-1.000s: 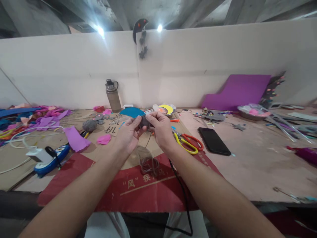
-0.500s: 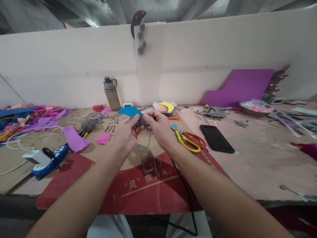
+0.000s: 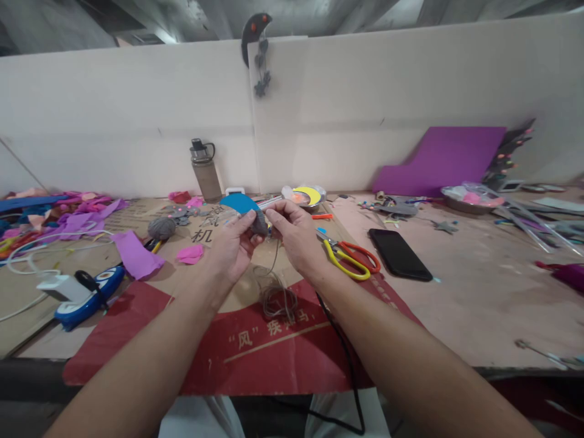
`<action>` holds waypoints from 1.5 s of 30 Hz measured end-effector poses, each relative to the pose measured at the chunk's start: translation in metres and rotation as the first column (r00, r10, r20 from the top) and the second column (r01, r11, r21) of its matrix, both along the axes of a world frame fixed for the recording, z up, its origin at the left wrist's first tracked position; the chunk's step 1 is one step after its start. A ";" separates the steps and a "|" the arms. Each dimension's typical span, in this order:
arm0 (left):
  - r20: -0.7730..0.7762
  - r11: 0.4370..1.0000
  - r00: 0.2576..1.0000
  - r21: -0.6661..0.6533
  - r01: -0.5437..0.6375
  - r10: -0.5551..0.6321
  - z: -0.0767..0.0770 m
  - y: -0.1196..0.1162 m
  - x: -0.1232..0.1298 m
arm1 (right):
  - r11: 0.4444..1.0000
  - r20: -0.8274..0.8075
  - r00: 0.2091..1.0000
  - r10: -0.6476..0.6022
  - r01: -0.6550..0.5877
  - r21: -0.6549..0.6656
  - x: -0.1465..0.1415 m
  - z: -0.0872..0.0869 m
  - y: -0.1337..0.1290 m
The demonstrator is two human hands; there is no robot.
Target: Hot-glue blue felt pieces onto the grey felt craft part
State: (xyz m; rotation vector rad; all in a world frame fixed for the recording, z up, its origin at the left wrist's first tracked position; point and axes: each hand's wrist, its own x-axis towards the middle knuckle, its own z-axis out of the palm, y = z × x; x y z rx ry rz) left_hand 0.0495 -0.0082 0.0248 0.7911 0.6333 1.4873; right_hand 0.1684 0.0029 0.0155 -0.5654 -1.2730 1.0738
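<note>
A blue crescent-shaped piece point(image 3: 237, 203), its near end wrapped in grey yarn point(image 3: 260, 224), is pinched between the thumb and fingers of my left hand point(image 3: 233, 246). Close by on the right, my right hand point(image 3: 294, 237) has its thumb and fingertips pressed together at the wrapped end; they appear to pinch the grey yarn, though the fingers partly hide it. From there a strand hangs down to a loose coil of grey yarn point(image 3: 278, 301) lying on the red and brown cardboard point(image 3: 201, 371).
Right of my hands lie scissors point(image 3: 349, 258) with red and yellow handles and a black phone point(image 3: 399, 254). A bottle point(image 3: 206, 173), a yarn ball point(image 3: 161, 228) and a bowl with a yellow crescent point(image 3: 312, 196) stand behind. A blue power strip point(image 3: 89, 304) sits at left.
The blue piece has tilted in my left hand, so more of its grey-wrapped end shows. My right fingers have shifted slightly away from it.
</note>
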 end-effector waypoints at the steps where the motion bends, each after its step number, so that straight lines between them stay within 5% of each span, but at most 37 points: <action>1: 0.010 1.000 1.000 -0.004 0.003 -0.002 0.000 0.000 0.000 | 1.000 0.004 1.000 -0.002 0.002 0.009 0.000 0.001 -0.001; 20: 0.019 0.998 0.999 0.065 -0.027 0.025 -0.007 -0.004 0.006 | 0.896 0.238 0.898 -0.370 0.278 0.345 0.000 -0.001 -0.009; 45: -0.115 0.974 0.979 0.173 -0.147 0.168 -0.005 -0.015 0.007 | 0.783 0.284 0.803 -0.523 0.323 0.531 0.000 -0.004 -0.009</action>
